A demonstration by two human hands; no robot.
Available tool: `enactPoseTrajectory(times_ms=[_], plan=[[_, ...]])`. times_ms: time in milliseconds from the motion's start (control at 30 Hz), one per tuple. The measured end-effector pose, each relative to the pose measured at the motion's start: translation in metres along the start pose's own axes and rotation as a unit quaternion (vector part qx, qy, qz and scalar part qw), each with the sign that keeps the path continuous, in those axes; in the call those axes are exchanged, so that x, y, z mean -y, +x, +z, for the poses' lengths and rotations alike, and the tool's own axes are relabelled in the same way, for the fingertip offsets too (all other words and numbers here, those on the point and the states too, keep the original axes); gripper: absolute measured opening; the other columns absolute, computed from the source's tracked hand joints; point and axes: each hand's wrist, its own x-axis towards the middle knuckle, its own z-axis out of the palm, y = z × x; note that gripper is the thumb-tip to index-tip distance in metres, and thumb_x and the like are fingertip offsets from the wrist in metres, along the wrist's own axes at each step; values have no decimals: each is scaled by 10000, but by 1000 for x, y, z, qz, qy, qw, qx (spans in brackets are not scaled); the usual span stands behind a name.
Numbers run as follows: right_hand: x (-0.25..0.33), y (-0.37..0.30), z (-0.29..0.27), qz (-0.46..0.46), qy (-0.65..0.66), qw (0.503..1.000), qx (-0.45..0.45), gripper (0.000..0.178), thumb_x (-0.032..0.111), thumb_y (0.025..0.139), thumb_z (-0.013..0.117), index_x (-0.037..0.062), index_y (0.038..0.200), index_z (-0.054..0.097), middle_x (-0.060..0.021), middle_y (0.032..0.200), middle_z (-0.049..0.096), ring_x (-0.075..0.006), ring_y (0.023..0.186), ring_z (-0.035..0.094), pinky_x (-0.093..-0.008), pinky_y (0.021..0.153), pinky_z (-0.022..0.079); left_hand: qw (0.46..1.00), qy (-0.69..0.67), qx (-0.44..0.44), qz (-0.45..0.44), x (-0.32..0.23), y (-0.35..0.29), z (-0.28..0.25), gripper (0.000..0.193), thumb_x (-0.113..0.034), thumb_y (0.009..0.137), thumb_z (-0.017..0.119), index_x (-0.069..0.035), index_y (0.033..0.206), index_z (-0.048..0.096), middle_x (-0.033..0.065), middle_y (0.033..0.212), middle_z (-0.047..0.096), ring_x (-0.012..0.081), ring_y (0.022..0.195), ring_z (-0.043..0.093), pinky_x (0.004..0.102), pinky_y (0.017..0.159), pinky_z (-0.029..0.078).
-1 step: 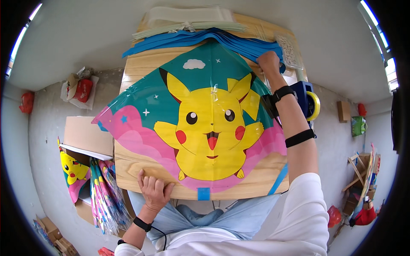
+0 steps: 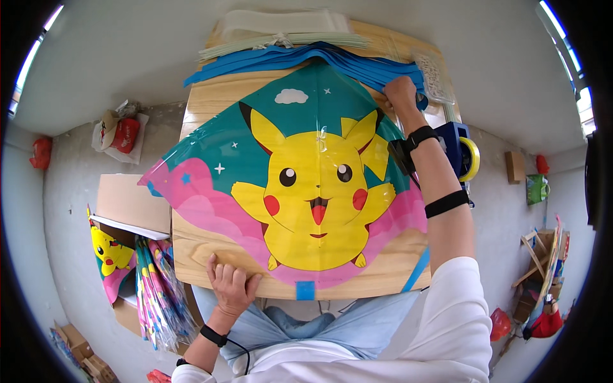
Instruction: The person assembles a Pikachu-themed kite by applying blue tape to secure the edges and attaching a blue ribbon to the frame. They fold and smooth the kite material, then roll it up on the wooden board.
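A kite sail point(image 2: 322, 210) with a yellow cartoon creature on green and pink lies spread on the wooden table point(image 2: 198, 246). At its upper right, my right hand point(image 2: 400, 96) is closed at the end of a bundle of blue strips point(image 2: 255, 60); its fingertips are partly hidden. My left hand point(image 2: 232, 284) rests on the table's near edge below the sail's lower left, holding nothing, with its fingers a little apart. Blue tape pieces point(image 2: 305, 290) lie at the near edge.
Thin pale rods point(image 2: 287, 42) tied together lie behind the strips. A clear box of small parts point(image 2: 435, 78) and a blue tape dispenser point(image 2: 454, 147) with a yellow roll sit at the right. Left of the table stand a cardboard box point(image 2: 133, 203) and bundled kites point(image 2: 156, 287).
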Motion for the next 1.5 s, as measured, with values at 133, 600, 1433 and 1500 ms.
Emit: enactPoseTrajectory(times_ms=[133, 600, 1433, 1500], plan=[[-13, 35, 20, -33, -69, 997, -21, 298, 204, 934, 622, 111, 1173, 773, -181, 1320, 707, -382, 1200, 682, -450, 988, 562, 1000, -7, -3, 7, 2, 4, 2, 330, -281, 852, 776, -73, 831, 520, 126, 787, 429, 351, 770, 459, 628, 1151, 348], [4, -5, -13, -58, -31, 994, -92, 454, 175, 955, 582, 229, 1395, 683, -121, 1450, 645, -343, 1340, 604, -449, 1096, 500, 1000, -3, -13, -3, 0, 1, 3, 352, -311, 866, 771, -81, 793, 514, 121, 778, 412, 342, 759, 451, 638, 1150, 348], [-30, 20, -29, 117, 83, 989, -36, 305, 221, 850, 783, 13, 638, 710, -92, 597, 680, -201, 512, 634, -368, 527, 503, 1000, -4, -15, 4, -1, 1, 4, 351, -308, 889, 743, -71, 799, 500, 129, 779, 410, 349, 758, 447, 640, 1146, 350], [-14, -5, -38, 106, 157, 982, 13, 275, 174, 847, 741, 5, 634, 699, -98, 583, 660, -196, 465, 579, -365, 461, 436, 1000, 4, -20, -5, -1, -3, 4, 349, -306, 888, 743, -69, 803, 501, 129, 779, 411, 350, 757, 447, 640, 1146, 350]])
